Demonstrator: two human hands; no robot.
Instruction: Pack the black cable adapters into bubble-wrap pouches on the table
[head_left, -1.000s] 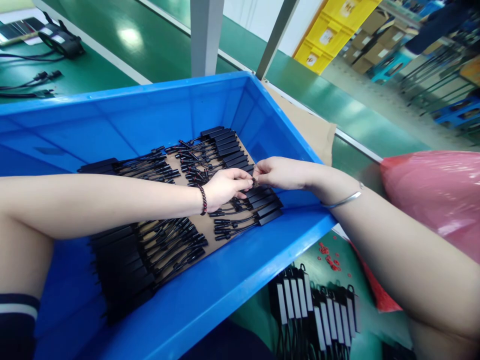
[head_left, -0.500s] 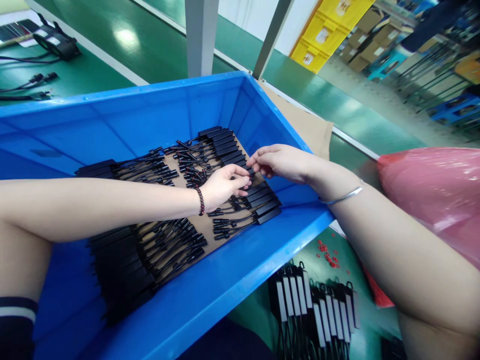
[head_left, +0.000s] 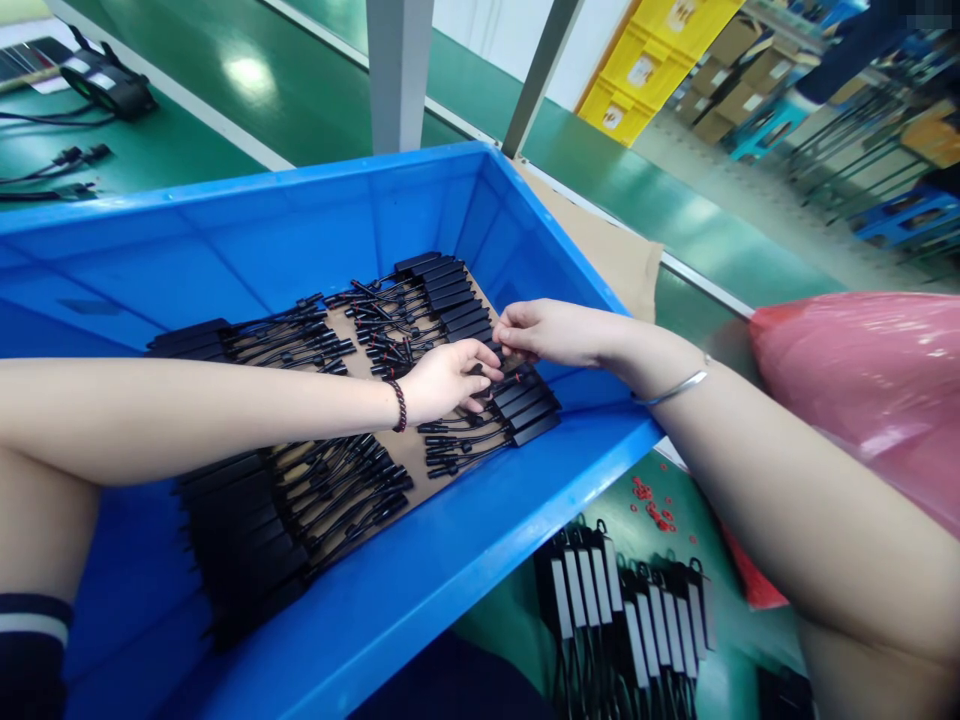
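Inside the blue crate [head_left: 420, 560], rows of black box-shaped units [head_left: 529, 405] with short cables [head_left: 341, 490] lie on a cardboard sheet [head_left: 409, 450]. My left hand [head_left: 442, 380], with a beaded bracelet at the wrist, is over the right-hand row. Its thumb and fingers are closed around a black cable connector [head_left: 480, 374], partly hidden by the fingers. Just right of it, my right hand [head_left: 544, 332] pinches thumb against fingertips, and whatever is between them is hidden. Small red rings show on some of the cables near both hands.
Loose red rings [head_left: 658, 515] are scattered on the green surface right of the crate. More black units with pale labels [head_left: 585, 590] lie below them. A pink plastic bag [head_left: 862, 390] is at the right. Grey posts [head_left: 400, 80] rise behind the crate's far rim.
My left fingers have opened a little wider, and a black connector now shows between them. My right fingers have drawn into a tighter pinch and shifted slightly down.
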